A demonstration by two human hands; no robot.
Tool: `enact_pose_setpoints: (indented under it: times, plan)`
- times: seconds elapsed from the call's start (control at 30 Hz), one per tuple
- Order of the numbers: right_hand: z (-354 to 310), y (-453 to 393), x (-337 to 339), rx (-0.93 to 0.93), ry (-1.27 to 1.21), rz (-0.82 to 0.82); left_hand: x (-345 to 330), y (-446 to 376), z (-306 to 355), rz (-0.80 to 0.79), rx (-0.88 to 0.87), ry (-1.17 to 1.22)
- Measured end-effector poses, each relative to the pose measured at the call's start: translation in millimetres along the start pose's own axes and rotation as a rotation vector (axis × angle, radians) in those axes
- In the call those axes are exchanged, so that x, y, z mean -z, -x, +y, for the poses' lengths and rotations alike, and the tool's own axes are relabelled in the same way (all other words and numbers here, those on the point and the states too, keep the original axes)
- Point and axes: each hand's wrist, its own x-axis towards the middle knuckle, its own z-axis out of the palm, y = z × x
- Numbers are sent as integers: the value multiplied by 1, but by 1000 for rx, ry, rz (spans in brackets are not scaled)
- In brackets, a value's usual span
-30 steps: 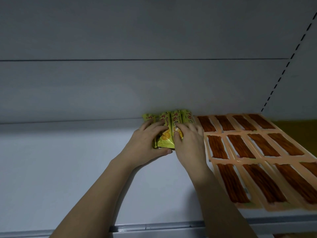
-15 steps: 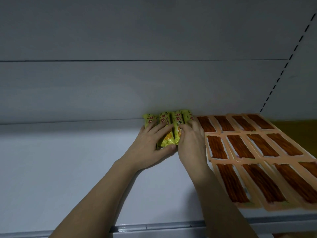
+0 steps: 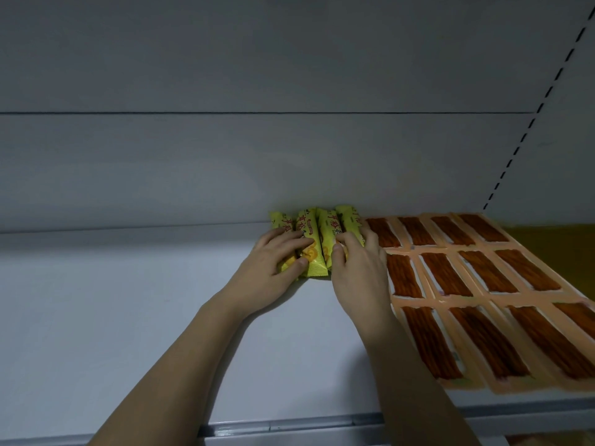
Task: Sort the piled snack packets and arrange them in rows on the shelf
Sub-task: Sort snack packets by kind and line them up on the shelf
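Several yellow-green snack packets (image 3: 314, 252) lie side by side at the back of the white shelf (image 3: 128, 317), their far ends against the back wall. My left hand (image 3: 273, 262) lies over the left packets, fingers on top and thumb pressed against their front ends. My right hand (image 3: 357, 265) curls over the right packets with its thumb on a middle one. Both hands squeeze the group from either side. The hands hide part of the outer packets.
Rows of orange packets with dark red strips (image 3: 483, 284) fill the shelf's right side, right next to my right hand. The grey back wall (image 3: 289, 156) rises behind. A metal front rail (image 3: 289, 426) edges the shelf. A perforated upright (image 3: 531, 123) stands at the right.
Both hands have nudged the yellow-green packets closer together and toward the back wall. My left thumb has slid left, which uncovers the front end of a middle packet.
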Motion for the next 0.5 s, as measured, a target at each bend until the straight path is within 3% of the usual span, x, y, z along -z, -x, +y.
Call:
enact_pose_setpoints:
  times: [0.5]
  plan:
    - [-9,4,0,74,160,-139,0,-2,4,-83,-17,-131]
